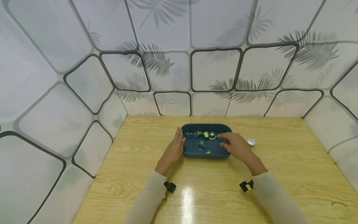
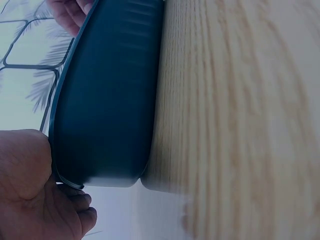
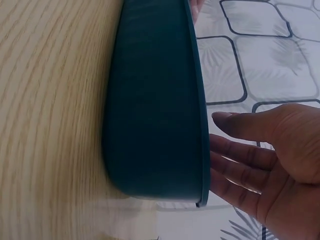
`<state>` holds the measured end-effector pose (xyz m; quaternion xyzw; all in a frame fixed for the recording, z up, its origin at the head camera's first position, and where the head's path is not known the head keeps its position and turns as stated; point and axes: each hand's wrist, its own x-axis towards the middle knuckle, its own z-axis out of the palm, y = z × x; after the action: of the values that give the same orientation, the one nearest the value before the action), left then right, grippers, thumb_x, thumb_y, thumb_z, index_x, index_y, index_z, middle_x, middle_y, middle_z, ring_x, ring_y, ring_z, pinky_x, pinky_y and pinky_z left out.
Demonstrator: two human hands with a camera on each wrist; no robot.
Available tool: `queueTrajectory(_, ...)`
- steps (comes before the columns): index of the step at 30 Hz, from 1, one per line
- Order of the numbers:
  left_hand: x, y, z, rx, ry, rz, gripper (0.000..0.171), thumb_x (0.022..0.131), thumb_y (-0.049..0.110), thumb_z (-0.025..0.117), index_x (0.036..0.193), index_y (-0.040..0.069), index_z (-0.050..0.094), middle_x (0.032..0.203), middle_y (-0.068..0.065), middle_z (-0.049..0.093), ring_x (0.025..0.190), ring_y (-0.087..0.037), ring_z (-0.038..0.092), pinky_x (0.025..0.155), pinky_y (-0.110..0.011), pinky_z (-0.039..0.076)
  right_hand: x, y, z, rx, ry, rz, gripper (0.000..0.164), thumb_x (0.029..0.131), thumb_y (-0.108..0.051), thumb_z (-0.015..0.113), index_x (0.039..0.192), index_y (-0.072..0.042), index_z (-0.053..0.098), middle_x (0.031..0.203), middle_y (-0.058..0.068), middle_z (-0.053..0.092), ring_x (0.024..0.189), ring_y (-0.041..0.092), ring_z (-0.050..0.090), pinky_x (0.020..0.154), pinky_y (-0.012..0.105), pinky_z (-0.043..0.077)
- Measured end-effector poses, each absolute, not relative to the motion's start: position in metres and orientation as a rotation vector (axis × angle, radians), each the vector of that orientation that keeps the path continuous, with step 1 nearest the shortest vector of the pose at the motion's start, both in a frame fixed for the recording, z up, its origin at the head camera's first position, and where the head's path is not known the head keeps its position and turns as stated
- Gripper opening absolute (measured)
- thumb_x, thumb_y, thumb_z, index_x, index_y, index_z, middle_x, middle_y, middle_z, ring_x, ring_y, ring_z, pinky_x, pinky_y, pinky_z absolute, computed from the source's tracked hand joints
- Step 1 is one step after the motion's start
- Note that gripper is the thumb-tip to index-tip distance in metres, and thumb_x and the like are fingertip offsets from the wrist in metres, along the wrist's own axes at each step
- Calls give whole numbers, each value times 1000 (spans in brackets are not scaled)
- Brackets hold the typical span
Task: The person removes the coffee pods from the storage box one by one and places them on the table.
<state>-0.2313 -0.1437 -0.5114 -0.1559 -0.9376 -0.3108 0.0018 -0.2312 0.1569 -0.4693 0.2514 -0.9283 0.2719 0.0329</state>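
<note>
A dark blue-green tray (image 1: 207, 155) stands on the table with several shiny green coffee capsules (image 1: 212, 135) in it. Most lie along its back part; one capsule (image 1: 201, 145) is nearer the front. My left hand (image 1: 174, 149) holds the tray's left end, thumb at the rim and fingers along the outside. In the left wrist view, fingertips (image 2: 86, 216) show past the tray's end wall. Over the tray's right end reaches my right hand (image 1: 236, 145), thumb and fingers apart, beside the rightmost capsule. Nothing shows between them; the right wrist view has the fingers partly behind the rim.
A small round white object (image 1: 251, 142) lies on the wooden table (image 1: 134, 155), just right of the tray and close to my right hand. Patterned wall covering (image 1: 173, 71) stands behind the table and along both sides.
</note>
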Motion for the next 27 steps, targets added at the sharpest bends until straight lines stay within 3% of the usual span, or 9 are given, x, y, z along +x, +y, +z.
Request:
queueTrajectory(10, -230, -144, -509, -479, -2939, -985, 60, 114, 23, 33, 159, -7, 8, 168, -18, -2, 151, -33, 22, 118, -44, 31, -236, 136, -477, 921, -2843, 656, 38, 90, -10, 79, 127, -6, 71, 128, 16, 67, 116, 36, 63, 92, 53, 54)
queueTrajectory(19, -231, -144, -512, -466, -2949, -988, 59, 114, 22, 33, 159, -5, 8, 168, -17, -3, 152, -31, 19, 120, -43, 28, -245, 125, -483, 1001, -2889, 574, 38, 93, -14, 75, 131, -11, 70, 135, 17, 63, 122, 38, 61, 95, 55, 52)
queueTrajectory(27, -231, -144, -511, -469, -2935, -996, 59, 114, 22, 34, 159, -5, 9, 168, -18, -1, 152, -32, 21, 119, -44, 30, -253, 113, -485, 1066, -2829, 548, 34, 91, -13, 78, 124, -13, 74, 129, 13, 67, 115, 34, 65, 90, 52, 55)
